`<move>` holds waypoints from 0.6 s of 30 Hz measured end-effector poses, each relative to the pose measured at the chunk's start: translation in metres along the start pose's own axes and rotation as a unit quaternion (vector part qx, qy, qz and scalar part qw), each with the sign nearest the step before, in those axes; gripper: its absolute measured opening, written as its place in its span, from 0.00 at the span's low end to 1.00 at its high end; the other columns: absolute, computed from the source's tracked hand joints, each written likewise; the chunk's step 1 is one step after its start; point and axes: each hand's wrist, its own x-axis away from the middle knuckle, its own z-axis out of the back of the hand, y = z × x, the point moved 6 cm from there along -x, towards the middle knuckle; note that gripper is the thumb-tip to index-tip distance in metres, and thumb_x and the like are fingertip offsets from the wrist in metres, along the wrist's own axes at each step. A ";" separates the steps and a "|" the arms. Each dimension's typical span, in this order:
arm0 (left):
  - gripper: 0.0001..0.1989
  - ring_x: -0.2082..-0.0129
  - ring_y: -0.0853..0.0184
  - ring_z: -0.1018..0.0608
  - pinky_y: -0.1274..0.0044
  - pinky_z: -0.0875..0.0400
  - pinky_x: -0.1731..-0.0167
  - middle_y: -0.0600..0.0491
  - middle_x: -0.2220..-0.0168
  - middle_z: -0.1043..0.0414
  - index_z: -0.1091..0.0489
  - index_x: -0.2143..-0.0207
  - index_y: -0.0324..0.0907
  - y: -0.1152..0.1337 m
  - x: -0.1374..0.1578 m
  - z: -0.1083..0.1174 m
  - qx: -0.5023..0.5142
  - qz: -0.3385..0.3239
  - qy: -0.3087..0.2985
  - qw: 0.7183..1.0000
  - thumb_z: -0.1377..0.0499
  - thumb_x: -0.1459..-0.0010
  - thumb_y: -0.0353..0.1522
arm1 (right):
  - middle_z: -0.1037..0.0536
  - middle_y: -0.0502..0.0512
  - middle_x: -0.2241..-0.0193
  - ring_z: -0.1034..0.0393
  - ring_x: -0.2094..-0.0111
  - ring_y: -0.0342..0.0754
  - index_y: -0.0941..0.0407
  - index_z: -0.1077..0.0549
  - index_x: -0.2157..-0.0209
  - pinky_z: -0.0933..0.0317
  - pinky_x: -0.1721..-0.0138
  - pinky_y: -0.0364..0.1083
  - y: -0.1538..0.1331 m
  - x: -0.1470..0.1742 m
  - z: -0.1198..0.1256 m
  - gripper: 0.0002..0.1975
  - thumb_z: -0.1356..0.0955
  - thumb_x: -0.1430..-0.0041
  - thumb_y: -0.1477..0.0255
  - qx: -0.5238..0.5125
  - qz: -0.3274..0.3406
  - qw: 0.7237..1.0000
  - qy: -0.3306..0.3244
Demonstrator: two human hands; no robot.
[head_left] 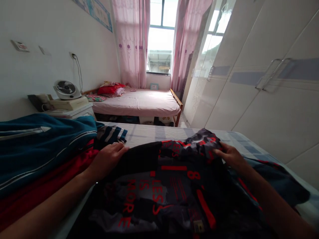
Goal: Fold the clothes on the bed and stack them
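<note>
A black and grey patterned jacket (174,189) with red lettering is spread across the near side of the bed, closest to me. My left hand (113,154) is closed on its black far-left edge. The bunched upper right part is pinched between the thumb and fingers of my right hand (228,154). Left of my left hand lie a teal garment (62,139) with white piping and a red garment (62,181). A striped garment (113,133) sits just beyond my left fingers. Under my right forearm rests a dark blue garment (276,181) with red trim.
The checked bedsheet (142,132) runs beneath the clothes. Beyond it stands a second bed (149,103) with a pink sheet and a red bundle (111,88). A fan (66,89) is on a side cabinet at left. White wardrobes (239,79) line the right side.
</note>
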 end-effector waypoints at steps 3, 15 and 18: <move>0.18 0.61 0.62 0.27 0.71 0.33 0.62 0.49 0.59 0.30 0.32 0.54 0.45 0.012 0.038 -0.008 -0.004 -0.057 0.029 0.998 0.50 0.44 0.21 | 0.21 0.54 0.61 0.27 0.59 0.57 0.57 0.26 0.55 0.32 0.59 0.49 0.017 0.044 -0.016 0.22 0.34 0.48 0.60 -0.042 -0.033 0.992 -0.118; 0.23 0.57 0.59 0.26 0.68 0.31 0.58 0.46 0.58 0.29 0.28 0.53 0.44 -0.011 0.054 -0.032 0.023 0.006 0.004 1.000 0.51 0.47 0.18 | 0.23 0.59 0.55 0.32 0.50 0.61 0.56 0.22 0.62 0.36 0.51 0.54 0.031 0.089 -0.022 0.18 0.33 0.51 0.60 0.105 0.029 0.987 -0.119; 0.26 0.60 0.64 0.24 0.73 0.29 0.59 0.49 0.61 0.27 0.26 0.55 0.45 -0.017 0.054 -0.034 0.080 0.053 -0.043 0.994 0.52 0.50 0.17 | 0.22 0.57 0.57 0.31 0.52 0.60 0.53 0.23 0.63 0.35 0.52 0.53 0.037 0.089 -0.019 0.18 0.34 0.48 0.57 0.129 0.016 0.979 -0.158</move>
